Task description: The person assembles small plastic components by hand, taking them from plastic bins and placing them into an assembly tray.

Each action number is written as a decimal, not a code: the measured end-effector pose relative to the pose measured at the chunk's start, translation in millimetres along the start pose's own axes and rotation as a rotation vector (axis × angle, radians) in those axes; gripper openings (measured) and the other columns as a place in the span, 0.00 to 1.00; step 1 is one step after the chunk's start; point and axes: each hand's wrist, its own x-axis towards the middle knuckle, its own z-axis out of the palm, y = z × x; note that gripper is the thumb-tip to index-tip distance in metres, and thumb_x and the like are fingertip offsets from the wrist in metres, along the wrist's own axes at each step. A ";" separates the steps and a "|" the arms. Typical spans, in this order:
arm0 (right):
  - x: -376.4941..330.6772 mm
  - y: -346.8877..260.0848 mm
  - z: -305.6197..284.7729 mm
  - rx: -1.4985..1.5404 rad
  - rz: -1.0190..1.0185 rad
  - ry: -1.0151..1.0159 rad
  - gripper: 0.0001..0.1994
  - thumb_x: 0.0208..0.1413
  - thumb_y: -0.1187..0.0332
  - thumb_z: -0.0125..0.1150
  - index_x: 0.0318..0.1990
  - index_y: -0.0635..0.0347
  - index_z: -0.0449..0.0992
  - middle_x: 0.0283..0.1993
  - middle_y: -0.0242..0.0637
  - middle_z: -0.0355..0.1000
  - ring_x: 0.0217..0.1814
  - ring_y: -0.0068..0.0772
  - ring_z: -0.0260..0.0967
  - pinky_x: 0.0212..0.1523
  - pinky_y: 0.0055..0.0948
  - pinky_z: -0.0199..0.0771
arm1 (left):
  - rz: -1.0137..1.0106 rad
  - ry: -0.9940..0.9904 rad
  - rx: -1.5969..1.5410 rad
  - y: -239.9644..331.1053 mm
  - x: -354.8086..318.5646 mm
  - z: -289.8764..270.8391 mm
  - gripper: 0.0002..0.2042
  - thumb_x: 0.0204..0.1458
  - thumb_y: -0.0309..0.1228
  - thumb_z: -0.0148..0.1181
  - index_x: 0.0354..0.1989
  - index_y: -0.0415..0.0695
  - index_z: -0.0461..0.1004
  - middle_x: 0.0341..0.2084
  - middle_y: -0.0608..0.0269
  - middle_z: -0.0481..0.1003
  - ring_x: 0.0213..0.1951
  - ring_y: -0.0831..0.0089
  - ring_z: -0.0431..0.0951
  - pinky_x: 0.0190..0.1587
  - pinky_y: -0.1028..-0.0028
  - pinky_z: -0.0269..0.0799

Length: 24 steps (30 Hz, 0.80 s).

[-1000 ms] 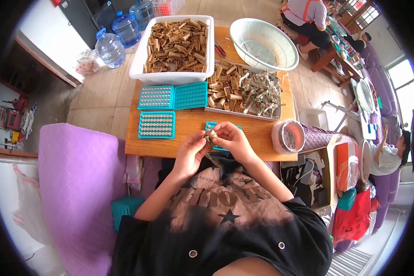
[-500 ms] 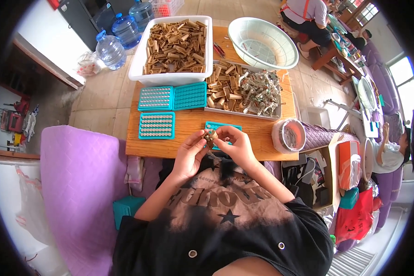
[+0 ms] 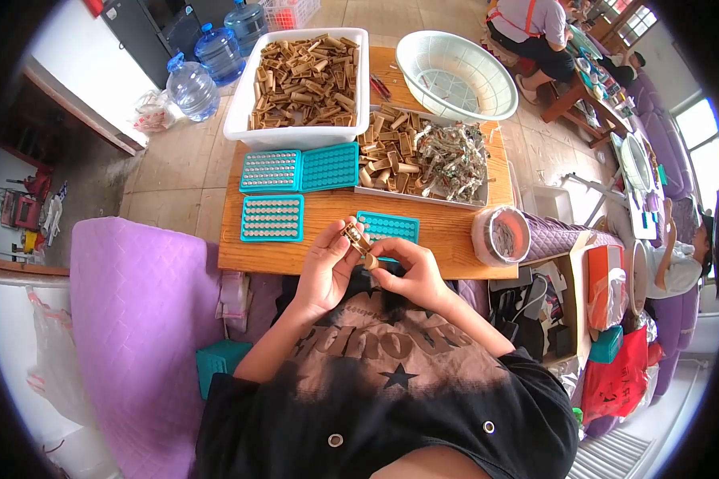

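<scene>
In front of my chest, at the table's near edge, both my hands are closed on a small gold-brown casing. My left hand (image 3: 324,267) pinches its upper part, where shiny bits show in a hollow. My right hand (image 3: 412,270) grips the rounded lower end. The casing (image 3: 355,235) is tilted, its top leaning left. Just beyond my fingers lies a teal tray (image 3: 398,227) with rows of holes. To the left, two teal trays, a near one (image 3: 272,218) and a far one (image 3: 271,170), hold rows of small silvery pieces; another teal tray (image 3: 331,166) lies beside the far one.
A white tub (image 3: 233,120) heaped with gold-brown casings stands at the back left. Beside it, a shallow box (image 3: 423,195) holds more casings and clear wrapped pieces. A pale green basin (image 3: 455,76) and a round container (image 3: 501,234) sit on the right. Other people sit farther right.
The casing has turned in my fingers and its hollow side now shows. My right hand has shifted slightly down, uncovering more of the teal tray behind it.
</scene>
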 end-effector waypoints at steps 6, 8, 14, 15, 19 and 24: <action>-5.3 -10.1 2.2 -0.184 -0.091 -0.011 0.13 0.45 0.76 0.62 0.40 0.66 0.70 0.38 0.35 0.72 0.42 0.23 0.69 0.46 0.25 0.70 | -0.004 -0.029 -0.039 1.9 -2.5 3.2 0.11 0.55 0.20 0.50 0.46 0.44 0.70 0.50 0.61 0.68 0.54 0.68 0.67 0.58 0.66 0.65; -2.7 -10.6 2.9 -0.303 -0.273 -0.015 0.14 0.42 0.76 0.63 0.39 0.64 0.71 0.36 0.36 0.72 0.39 0.28 0.71 0.43 0.26 0.72 | -0.009 -0.049 -0.046 2.1 -2.9 3.2 0.11 0.55 0.20 0.49 0.46 0.44 0.70 0.50 0.61 0.68 0.55 0.67 0.67 0.58 0.65 0.64; -3.0 -11.5 5.6 -0.391 -0.339 0.067 0.15 0.37 0.78 0.64 0.38 0.63 0.72 0.36 0.38 0.72 0.38 0.34 0.71 0.41 0.27 0.72 | -0.010 -0.068 -0.064 3.0 -2.8 3.5 0.12 0.55 0.19 0.49 0.46 0.43 0.70 0.50 0.60 0.68 0.54 0.67 0.67 0.58 0.64 0.65; -3.2 -12.1 5.4 -0.391 -0.339 0.068 0.15 0.37 0.78 0.64 0.38 0.63 0.72 0.36 0.38 0.72 0.38 0.34 0.71 0.41 0.27 0.72 | -0.010 -0.068 -0.064 3.2 -2.7 3.9 0.12 0.55 0.19 0.49 0.46 0.43 0.70 0.50 0.60 0.68 0.54 0.67 0.67 0.58 0.64 0.65; -4.2 -12.8 6.0 -0.415 -0.334 0.095 0.16 0.36 0.78 0.64 0.37 0.63 0.72 0.36 0.38 0.72 0.38 0.34 0.72 0.40 0.27 0.73 | -0.005 -0.078 -0.044 4.1 -3.4 6.5 0.12 0.55 0.19 0.49 0.46 0.43 0.70 0.50 0.60 0.68 0.54 0.66 0.67 0.58 0.64 0.65; -3.5 -10.7 7.0 -0.426 -0.348 0.099 0.15 0.36 0.78 0.64 0.37 0.63 0.72 0.36 0.38 0.72 0.37 0.34 0.72 0.39 0.27 0.73 | -0.008 -0.087 -0.042 5.1 -3.6 5.7 0.12 0.54 0.19 0.49 0.46 0.43 0.70 0.50 0.61 0.68 0.54 0.66 0.67 0.58 0.64 0.65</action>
